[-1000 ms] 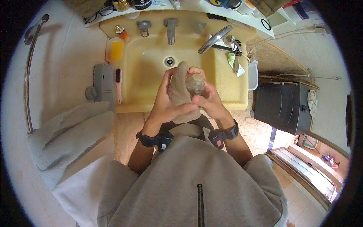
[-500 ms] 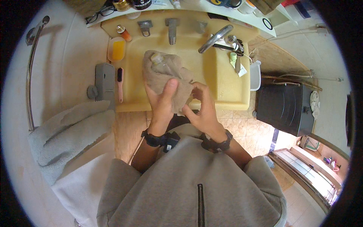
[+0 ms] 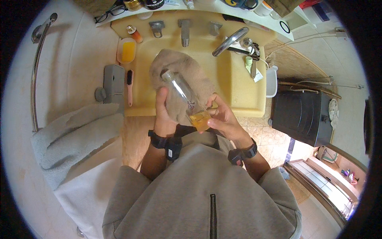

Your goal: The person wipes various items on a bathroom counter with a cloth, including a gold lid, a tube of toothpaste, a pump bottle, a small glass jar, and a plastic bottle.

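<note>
Clear bottle (image 3: 180, 88), amber in base, gripped by right fingers (image 3: 213, 124); left fingers (image 3: 161, 95) grip cloth (image 3: 173, 59); dish (image 3: 121, 50) holds yellow block (image 3: 128, 52).

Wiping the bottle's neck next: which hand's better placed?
Left hand, probably: it holds the beige fabric cloth near the neck; right hand grips the clear, elongated bottle by its yellow end.

Forearms (image 3: 154, 161) forward, right fingers (image 3: 216, 98) bent (thumb (image 3: 217, 125) extended)

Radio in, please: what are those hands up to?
Left hand holding cloth. Right hand at amber end of bottle. Bottle slanted against cloth. Spout beyond, not touching.
</note>
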Available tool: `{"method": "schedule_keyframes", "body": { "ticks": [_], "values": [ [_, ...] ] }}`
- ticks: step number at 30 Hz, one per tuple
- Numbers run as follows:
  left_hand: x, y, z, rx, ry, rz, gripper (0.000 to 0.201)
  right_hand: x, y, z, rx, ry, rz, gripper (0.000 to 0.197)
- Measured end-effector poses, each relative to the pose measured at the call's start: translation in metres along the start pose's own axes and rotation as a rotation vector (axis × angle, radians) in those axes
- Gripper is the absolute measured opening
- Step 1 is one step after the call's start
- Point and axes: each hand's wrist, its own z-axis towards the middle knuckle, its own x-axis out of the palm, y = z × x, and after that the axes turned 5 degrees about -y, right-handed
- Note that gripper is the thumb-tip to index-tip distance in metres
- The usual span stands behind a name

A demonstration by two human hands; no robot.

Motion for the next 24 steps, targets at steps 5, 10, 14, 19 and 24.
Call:
{"method": "schedule_keyframes", "body": {
  "ticks": [5, 10, 14, 19, 24],
  "values": [
    [0.0, 0.012, 0.019, -0.003, 0.026, -0.104, 0.049, 0.012, -0.003, 0.007, -0.313, -0.264, -0.587, 0.042],
    [0.007, 0.019, 0.018, 0.201, -0.102, 0.125, 0.047, 0.015, -0.012, 0.003, -0.612, -0.42, -1.464, 0.044],
    [0.002, -0.002, 0.007, -0.143, 0.086, -0.112, 0.045, 0.01, -0.002, -0.001, -0.228, -0.213, -0.381, 0.04],
    [0.0, 0.018, 0.01, 0.066, 0.111, 0.03, 0.048, 0.009, -0.001, 0.008, -0.329, -0.218, -0.366, 0.035],
    [-0.004, 0.03, 0.013, 0.189, 0.047, 0.102, 0.054, 0.01, -0.005, 0.02, -0.313, -0.307, -0.423, 0.036]
  ]
}}
